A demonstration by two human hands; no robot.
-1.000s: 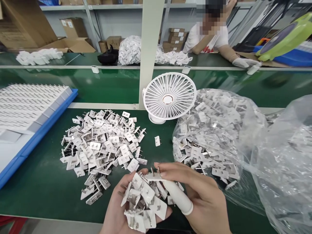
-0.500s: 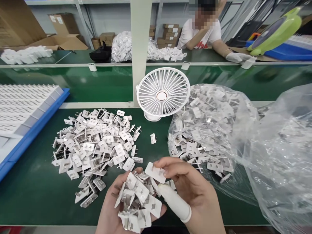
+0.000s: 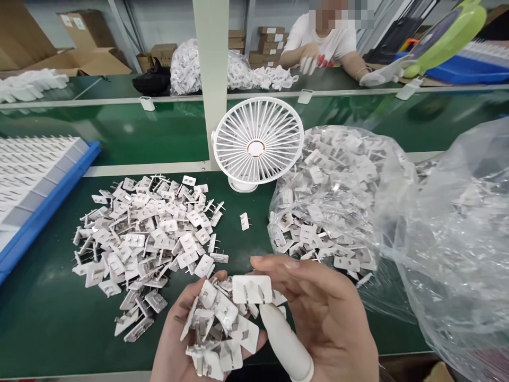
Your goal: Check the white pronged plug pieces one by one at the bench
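My left hand [image 3: 175, 331] is cupped around a handful of white plug plates with metal prongs [image 3: 225, 313], palm up at the bottom of the view. Beside it, my right hand [image 3: 326, 313] holds one white plug plate [image 3: 251, 289] with its two flat prongs facing me. A white cover sits on the right thumb, which presses at the plate's lower edge. More plates lie partly hidden between the two hands. To the left, a loose pile of the same plates [image 3: 147, 228] spreads over the green table, and a single plate [image 3: 244, 221] lies apart from it.
A white fan [image 3: 256, 148] stands behind my hands by a post [image 3: 212, 69]. Clear plastic bags of plates [image 3: 338, 175] fill the right side. At left is a blue tray [image 3: 51, 204] holding a pronged white block. Across the bench sits a person [image 3: 338, 40] with gloved hands.
My right hand has turned the single plate so its prongs now face me, and its index finger has straightened. The view has shifted slightly. The person opposite has lowered an arm.
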